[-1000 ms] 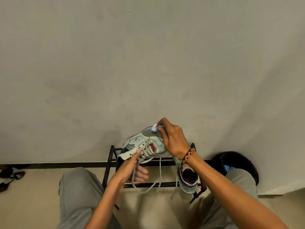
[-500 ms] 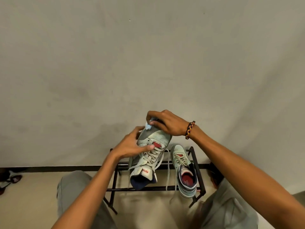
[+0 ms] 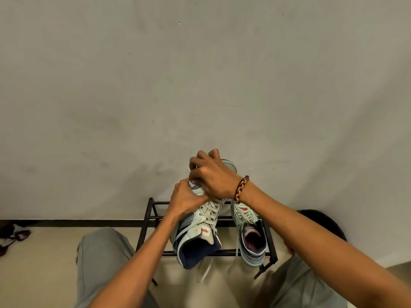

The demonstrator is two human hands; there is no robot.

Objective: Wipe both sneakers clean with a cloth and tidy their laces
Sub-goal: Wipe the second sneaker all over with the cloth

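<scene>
Left hand [image 3: 185, 200] grips the sneaker [image 3: 200, 221]; right hand [image 3: 213, 176] fingers curl over its toe, cloth [image 3: 194, 185] barely showing. Short firm strokes would probably work best.

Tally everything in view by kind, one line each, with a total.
Sneakers: 2, one held, one on the rack
Cloth: 1
Shoe rack: 1
Bracelet: 1
Hands: 2, left, right
Total: 7

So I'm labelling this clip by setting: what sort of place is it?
Probably a home entryway or hallway corner: a black metal shoe rack stands against a plain wall, holding a sneaker, with other footwear on the floor.
</scene>
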